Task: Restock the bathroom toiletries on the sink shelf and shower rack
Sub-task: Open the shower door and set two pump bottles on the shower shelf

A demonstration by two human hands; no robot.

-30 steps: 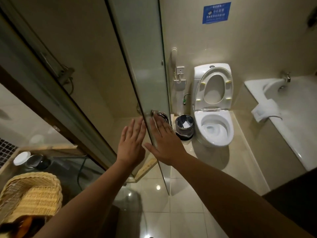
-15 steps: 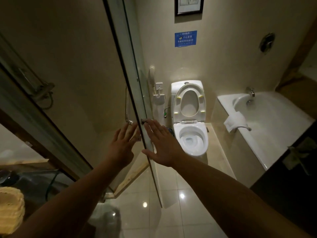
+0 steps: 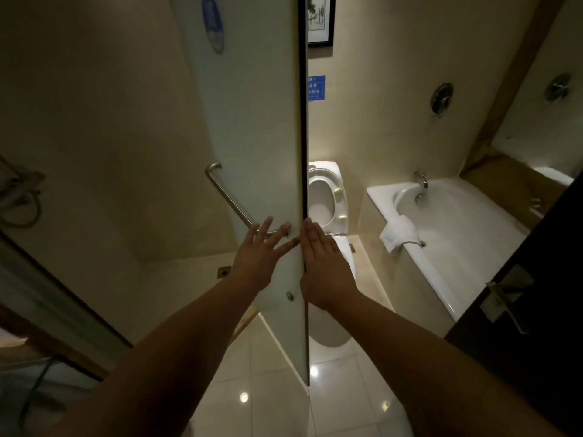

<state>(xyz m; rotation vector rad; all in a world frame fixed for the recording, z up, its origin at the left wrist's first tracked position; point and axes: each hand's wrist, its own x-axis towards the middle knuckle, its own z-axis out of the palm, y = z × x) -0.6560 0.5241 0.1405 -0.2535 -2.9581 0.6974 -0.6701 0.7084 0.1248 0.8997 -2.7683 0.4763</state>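
A frosted glass shower door [image 3: 268,137] stands edge-on in the middle of the view. My left hand [image 3: 260,257] is on its left, inner side, fingers spread flat near the lower end of the steel bar handle [image 3: 227,197]. My right hand [image 3: 325,263] lies flat against the door's right side and edge, fingers together and straight. Neither hand holds anything. No toiletries, sink shelf or shower rack show in this view.
A toilet [image 3: 331,200] with raised seat stands behind the door. A white bathtub [image 3: 457,241] with a folded towel [image 3: 399,231] on its rim is at right. A dark door with a lever handle [image 3: 504,298] is at the right edge. Shower hose [image 3: 22,200] at left.
The glass door has swung toward me and now stands edge-on, hiding half the toilet. Both hands stayed on it. The view rose and shifted right; the wicker basket has left the frame.
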